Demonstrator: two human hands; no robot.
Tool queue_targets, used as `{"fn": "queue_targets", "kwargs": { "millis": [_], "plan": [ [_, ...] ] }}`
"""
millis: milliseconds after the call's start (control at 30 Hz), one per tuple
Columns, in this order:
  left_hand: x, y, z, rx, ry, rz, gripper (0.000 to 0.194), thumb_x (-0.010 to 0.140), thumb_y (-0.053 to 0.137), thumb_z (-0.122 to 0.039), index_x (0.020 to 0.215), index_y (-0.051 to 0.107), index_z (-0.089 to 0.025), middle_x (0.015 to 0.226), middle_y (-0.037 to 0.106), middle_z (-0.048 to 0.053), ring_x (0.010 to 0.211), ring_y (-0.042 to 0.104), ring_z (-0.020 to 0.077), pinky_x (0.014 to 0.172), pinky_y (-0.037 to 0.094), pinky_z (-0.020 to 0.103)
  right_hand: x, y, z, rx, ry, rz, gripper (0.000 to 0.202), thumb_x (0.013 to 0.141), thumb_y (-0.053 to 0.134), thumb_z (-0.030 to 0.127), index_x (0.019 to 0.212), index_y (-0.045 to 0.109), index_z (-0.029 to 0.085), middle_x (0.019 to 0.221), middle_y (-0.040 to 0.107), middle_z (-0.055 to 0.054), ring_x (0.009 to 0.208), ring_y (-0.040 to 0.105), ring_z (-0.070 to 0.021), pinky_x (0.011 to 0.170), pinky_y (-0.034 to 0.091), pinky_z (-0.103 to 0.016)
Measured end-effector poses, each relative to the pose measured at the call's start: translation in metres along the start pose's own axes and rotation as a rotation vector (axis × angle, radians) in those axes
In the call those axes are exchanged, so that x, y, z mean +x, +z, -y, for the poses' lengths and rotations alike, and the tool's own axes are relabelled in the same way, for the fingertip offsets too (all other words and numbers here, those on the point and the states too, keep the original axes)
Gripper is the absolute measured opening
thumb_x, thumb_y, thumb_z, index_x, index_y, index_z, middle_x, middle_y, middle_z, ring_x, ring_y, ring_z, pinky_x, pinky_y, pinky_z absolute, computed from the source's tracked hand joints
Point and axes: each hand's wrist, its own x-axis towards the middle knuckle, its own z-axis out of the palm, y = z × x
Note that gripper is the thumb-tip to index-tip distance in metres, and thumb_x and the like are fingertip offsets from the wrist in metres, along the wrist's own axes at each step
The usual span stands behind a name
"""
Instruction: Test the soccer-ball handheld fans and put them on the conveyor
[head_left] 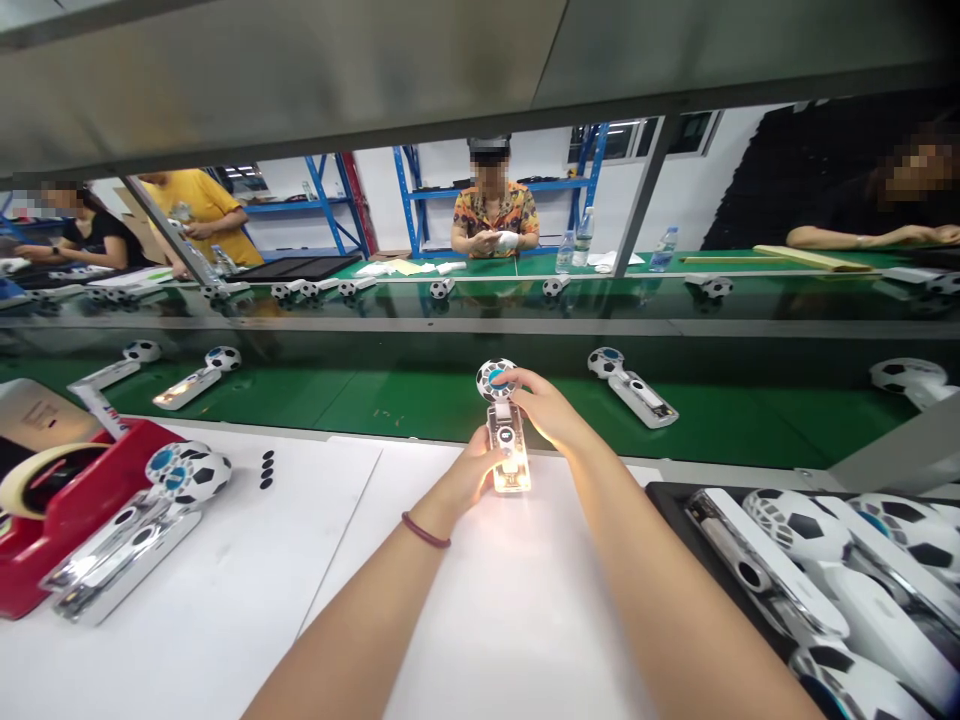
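Observation:
Both my hands hold one handheld fan (507,440) with a football-patterned head, just above the white table's far edge. My left hand (471,472) grips the lit handle from the left. My right hand (546,408) pinches the fan near its neck, fingers touching the round head. The handle glows warm yellow at its lower end. Two more such fans (142,530) lie side by side at my left on the white table (247,590).
A red tape dispenser (52,500) stands at far left. A black tray (832,580) of fans fills the right. Several fans lie on the green conveyor belt (420,405) ahead, one (634,385) near my right hand. Small black pads (266,468) lie on the table. People work across the belt.

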Motion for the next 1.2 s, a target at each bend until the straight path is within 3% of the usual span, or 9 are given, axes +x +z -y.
{"fn": "queue_targets", "kwargs": {
  "millis": [233,567,767,867,1000,1067,1200],
  "plan": [
    [0.002,0.000,0.002,-0.035,0.001,-0.016,0.040,0.069,0.065,-0.021,0.105,0.049,-0.020,0.098,0.057,0.006,0.087,0.058,0.0206,0.078,0.046,0.036,-0.001,0.000,0.002,-0.003,0.010,-0.008,0.032,0.064,0.043,0.018,0.090,0.062,0.024,0.089,0.058,0.001,0.070,0.053,-0.0139,0.065,0.043,-0.027],
    [0.004,-0.001,0.003,-0.068,0.037,0.034,0.053,0.062,0.072,-0.024,0.107,0.044,-0.018,0.092,0.057,0.006,0.078,0.061,0.0223,0.072,0.046,0.037,0.001,0.000,0.001,-0.055,0.034,-0.037,0.035,0.064,0.043,0.018,0.091,0.062,0.025,0.091,0.059,0.000,0.072,0.055,-0.0152,0.069,0.046,-0.029],
    [0.005,-0.002,0.004,-0.071,0.015,0.010,0.048,0.063,0.068,-0.020,0.105,0.044,-0.019,0.090,0.056,0.005,0.078,0.062,0.0228,0.072,0.047,0.038,0.000,0.002,0.000,-0.079,0.016,-0.022,0.039,0.068,0.044,0.017,0.100,0.062,0.029,0.108,0.057,0.000,0.087,0.057,-0.0171,0.080,0.046,-0.032],
    [0.005,-0.002,0.004,-0.071,0.014,-0.012,0.045,0.064,0.065,-0.018,0.103,0.044,-0.018,0.089,0.057,0.005,0.077,0.062,0.0221,0.072,0.047,0.037,0.001,0.001,-0.007,-0.122,-0.053,-0.031,0.050,0.071,0.048,0.017,0.119,0.052,0.033,0.125,0.048,0.000,0.095,0.056,-0.0167,0.087,0.044,-0.033],
    [0.007,-0.005,0.008,-0.041,0.025,-0.004,0.047,0.064,0.063,-0.018,0.107,0.044,-0.019,0.091,0.058,0.006,0.078,0.061,0.0216,0.073,0.046,0.038,0.002,-0.001,-0.021,0.030,-0.012,-0.029,0.079,0.070,0.059,0.022,0.138,0.020,0.034,0.126,0.048,-0.003,0.090,0.059,-0.0160,0.084,0.046,-0.034],
    [0.009,-0.009,0.011,0.002,0.038,-0.003,0.048,0.065,0.062,-0.017,0.110,0.044,-0.019,0.093,0.058,0.006,0.081,0.060,0.0213,0.076,0.045,0.038,0.000,0.000,-0.027,0.175,0.106,0.029,0.076,0.071,0.063,0.028,0.136,0.025,0.031,0.121,0.052,-0.005,0.092,0.059,-0.0179,0.082,0.048,-0.035],
    [0.012,-0.014,0.019,0.084,0.073,-0.003,0.051,0.066,0.062,-0.014,0.114,0.046,-0.021,0.098,0.058,0.005,0.091,0.057,0.0205,0.084,0.043,0.036,-0.006,0.003,-0.034,0.387,0.247,0.165,0.041,0.072,0.064,0.035,0.109,0.054,0.021,0.113,0.059,-0.008,0.094,0.060,-0.0224,0.083,0.048,-0.037]
  ]
}}
